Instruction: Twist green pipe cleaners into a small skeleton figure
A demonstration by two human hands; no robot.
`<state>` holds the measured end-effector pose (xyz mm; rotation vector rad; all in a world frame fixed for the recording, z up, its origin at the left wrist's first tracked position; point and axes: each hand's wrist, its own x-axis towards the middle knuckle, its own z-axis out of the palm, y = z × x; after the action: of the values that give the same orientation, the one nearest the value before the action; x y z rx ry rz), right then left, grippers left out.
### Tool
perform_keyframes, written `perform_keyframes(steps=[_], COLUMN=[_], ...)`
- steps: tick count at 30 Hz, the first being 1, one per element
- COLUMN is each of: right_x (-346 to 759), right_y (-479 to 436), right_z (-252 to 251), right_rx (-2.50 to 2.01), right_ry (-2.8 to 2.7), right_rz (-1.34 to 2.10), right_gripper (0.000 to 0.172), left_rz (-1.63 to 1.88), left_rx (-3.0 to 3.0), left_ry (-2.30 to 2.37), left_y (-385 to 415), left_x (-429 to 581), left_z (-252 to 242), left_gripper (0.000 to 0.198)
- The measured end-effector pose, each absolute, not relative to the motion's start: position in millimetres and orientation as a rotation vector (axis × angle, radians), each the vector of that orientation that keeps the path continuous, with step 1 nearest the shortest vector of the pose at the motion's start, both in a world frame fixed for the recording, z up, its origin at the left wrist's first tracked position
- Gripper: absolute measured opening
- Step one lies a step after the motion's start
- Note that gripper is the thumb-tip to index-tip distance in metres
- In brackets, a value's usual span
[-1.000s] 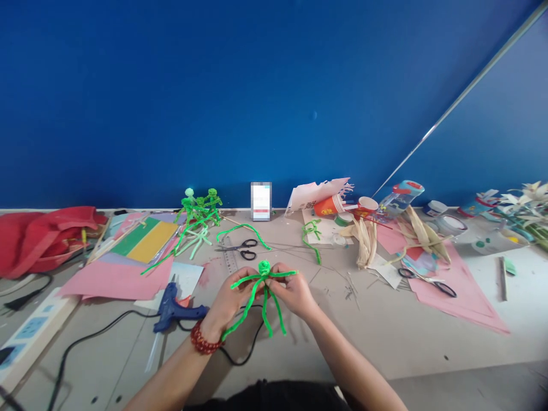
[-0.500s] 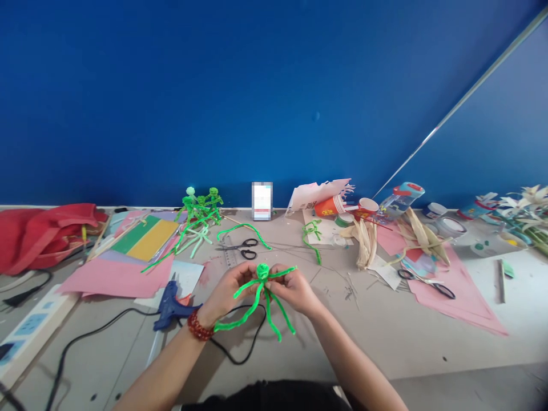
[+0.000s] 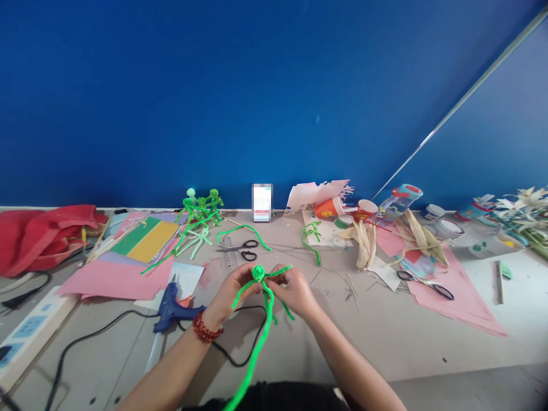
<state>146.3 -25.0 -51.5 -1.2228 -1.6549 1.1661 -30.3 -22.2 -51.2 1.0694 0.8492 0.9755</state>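
Note:
Between my hands, above the table's front half, is a green pipe-cleaner figure (image 3: 258,274) with a coiled round head and several loose strands. One long strand hangs down toward my body. My left hand (image 3: 233,289), with a red bead bracelet at the wrist, pinches the figure just under the head. From the other side my right hand (image 3: 291,292) grips it at the strands, one sticking up past the fingers. The fingertips are partly hidden behind the strands. Beyond my hands lie black-handled scissors (image 3: 246,249) and a bent green pipe cleaner (image 3: 246,227).
At left are a blue glue gun (image 3: 171,308) with its cord, pink paper (image 3: 115,279) and a power strip (image 3: 34,331). Finished-looking green figures (image 3: 201,208) stand near the wall beside a phone (image 3: 262,202). Dried husks (image 3: 363,245), paper cups (image 3: 329,206) and more scissors (image 3: 426,283) lie at right.
The figure has turned in my fingers and shifted slightly left. A long strand that pointed left now hangs down toward my body. Both hands keep their hold.

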Motion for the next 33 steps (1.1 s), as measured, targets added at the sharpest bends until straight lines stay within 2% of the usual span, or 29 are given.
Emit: perform_keyframes(steps=[3,9,13,16,21,24,33], right_x=[144.3,137.5,135.1,135.7,133.7,131.4,128.7], right_y=[-29.1,-39.4,-42.8,-44.3,-43.2,-41.5,-38.8], right_z=[-54.4,-50.9,-49.1,-53.6,-61.4,-58.3,-59.1], right_rx=[-1.107,-1.01,-0.963,-1.014,-0.959,-0.92,-0.867], right_ry=[-1.554,-1.57,-1.594,-1.495,-1.217,-1.058,-0.908], right_rz=[1.162,0.726,0.642,0.723,1.129,1.31,1.5], right_gripper=[0.01,0.007,0.005,0.006,0.012,0.018,0.018], left_rz=[1.034,1.044,1.059,1.063,1.048,1.007,1.081], left_rx=[1.033,1.045,1.012,0.908,0.669,0.628,0.574], left_ry=[0.878,0.912,0.861,0.817,0.771,0.721,0.684], left_y=[-21.6,-23.8,-24.2,-24.5,-25.9,-25.5,-26.6], left_x=[-29.7,-26.0,-24.3,-25.5,-27.9,-28.7,-24.0], left_z=[-51.4,-46.5,-49.4,-55.2,-63.4,-66.5,-68.2], left_gripper=[0.025,0.024,0.023,0.022,0.028,0.024,0.03])
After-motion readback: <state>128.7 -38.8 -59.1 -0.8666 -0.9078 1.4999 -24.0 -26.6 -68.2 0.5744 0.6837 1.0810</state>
